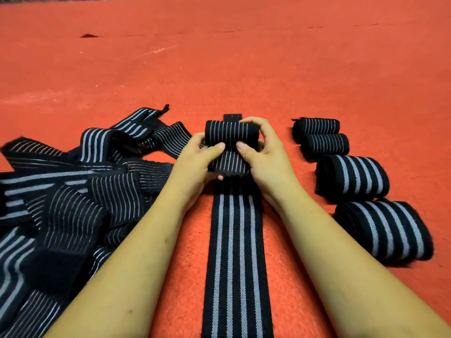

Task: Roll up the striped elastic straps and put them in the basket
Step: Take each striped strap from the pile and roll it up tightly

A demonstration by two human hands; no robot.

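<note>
A black strap roll with thin white stripes (230, 134) sits in the middle of the red carpet, held from both sides. My left hand (195, 159) grips its left end, thumb pressed on the front. My right hand (263, 152) curls over its right end, thumb beside the other thumb. Under the roll lies a flat black strap with broad grey stripes (235, 252), running toward me between my forearms. A black tab (232, 117) sticks out behind the roll. No basket is in view.
A tangled heap of unrolled striped straps (73, 191) covers the carpet on the left. Several finished rolls lie in a row on the right, the nearest (383, 230) and the farthest (317, 126). Red carpet (244, 69) stretches beyond.
</note>
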